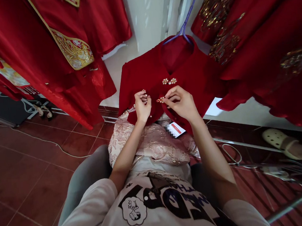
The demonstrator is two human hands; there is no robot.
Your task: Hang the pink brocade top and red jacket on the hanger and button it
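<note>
A dark red jacket [144, 74] hangs on a purple hanger [184, 28] in front of me, its lower front parted. One beaded clasp [169, 81] joins the front below the collar. Below it, my right hand [181, 102] pinches a beaded loop [160, 100] at the jacket's right front edge. My left hand [143, 108] has its fingers closed round a beaded piece [145, 102] on the left front edge. The two beaded parts are apart. Pink patterned fabric [162, 140] lies on my lap under the jacket, with a phone [175, 129] on it.
Red garments with gold embroidery [75, 50] hang at the left, and more sequinned red garments [262, 43] at the right. A person's foot in a pale clog [278, 139] and a metal rack [292, 204] are at the right. A cable [60, 147] crosses the tiled floor.
</note>
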